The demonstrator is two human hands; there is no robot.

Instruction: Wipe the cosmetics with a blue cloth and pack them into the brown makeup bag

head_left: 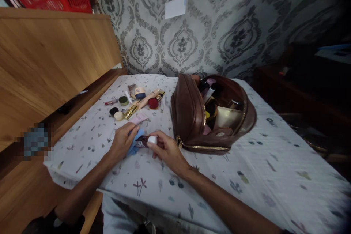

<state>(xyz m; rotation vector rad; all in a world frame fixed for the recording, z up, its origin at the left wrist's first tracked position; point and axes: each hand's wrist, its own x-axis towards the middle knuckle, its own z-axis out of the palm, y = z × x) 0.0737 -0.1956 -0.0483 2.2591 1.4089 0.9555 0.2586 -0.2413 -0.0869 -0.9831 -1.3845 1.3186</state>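
A small dark bottle point(142, 141) with pale print lies sideways between my two hands, just above the patterned cloth. My left hand point(121, 142) is closed on a light blue cloth point(134, 147), which is pressed round one end of the bottle. At the other end, my right hand point(168, 152) has its thumb and fingers closed about the white cap point(152, 139). Just beyond my left hand lies a pale pink tube point(138, 117). A brown cosmetic bag point(189, 113) stands unzipped to the right, with tubes and jars inside.
Behind the hands lie a red round jar point(153, 103), a blue-and-cream jar point(140, 93), a green-lidded jar point(123, 100), gold tubes point(131, 111) and several other cosmetics. A wooden cabinet point(55, 62) borders the table point(263, 175) on the left; the papered wall point(153, 49) closes the back.
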